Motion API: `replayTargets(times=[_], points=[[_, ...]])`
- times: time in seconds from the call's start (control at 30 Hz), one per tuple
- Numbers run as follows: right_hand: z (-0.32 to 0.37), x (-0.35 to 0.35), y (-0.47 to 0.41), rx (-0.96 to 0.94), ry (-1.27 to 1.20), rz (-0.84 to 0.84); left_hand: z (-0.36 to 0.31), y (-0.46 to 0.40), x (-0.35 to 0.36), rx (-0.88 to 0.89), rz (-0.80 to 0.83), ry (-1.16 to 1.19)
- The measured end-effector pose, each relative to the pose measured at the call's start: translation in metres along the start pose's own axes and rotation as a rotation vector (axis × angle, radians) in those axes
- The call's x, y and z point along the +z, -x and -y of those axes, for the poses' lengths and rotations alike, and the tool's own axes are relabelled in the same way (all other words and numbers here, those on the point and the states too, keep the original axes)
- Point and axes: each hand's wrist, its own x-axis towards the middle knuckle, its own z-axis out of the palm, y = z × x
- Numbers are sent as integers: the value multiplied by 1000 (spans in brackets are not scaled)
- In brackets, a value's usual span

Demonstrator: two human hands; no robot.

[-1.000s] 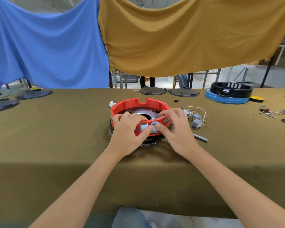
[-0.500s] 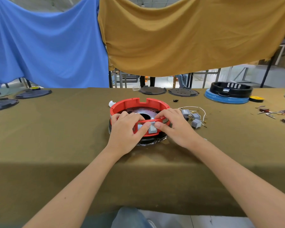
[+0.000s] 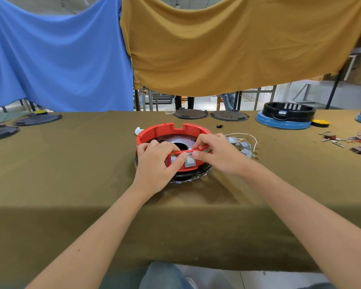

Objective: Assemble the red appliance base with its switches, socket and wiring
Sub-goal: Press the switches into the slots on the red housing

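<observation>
The red appliance base (image 3: 165, 129), a round ring with a notched far rim, sits on a black plate in the middle of the table. A grey rocker switch (image 3: 190, 161) sits in an opening of its near wall. My left hand (image 3: 156, 165) grips the near-left rim, with its thumb pressing beside the switch. My right hand (image 3: 221, 155) grips the near-right rim, fingers curled over the top edge and thumb at the switch. Loose grey switches with white wiring (image 3: 245, 146) lie just right of the base.
Dark round plates (image 3: 190, 114) lie at the table's far edge and far left. A black base on a blue ring (image 3: 286, 117) stands far right beside a yellow disc (image 3: 320, 123). Small parts and screws (image 3: 346, 140) lie at the right. Blue and ochre cloths hang behind.
Both hands have stayed on the near rim. My thumbs have drawn closer together around the grey switch, which now sits more squarely in its opening.
</observation>
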Motion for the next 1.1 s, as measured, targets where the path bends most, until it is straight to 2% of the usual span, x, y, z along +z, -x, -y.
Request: replayTargets(times=[0.3,0.7,1.1], points=[[-1,-3,-7,-1,72,25,0,-1,0,-8,5,13],[-4,-10,-10,19,-18,127,3,0,0,23,9,33],[-2,-8,-13,5,-12,94,1,-1,-1,12,-5,52]])
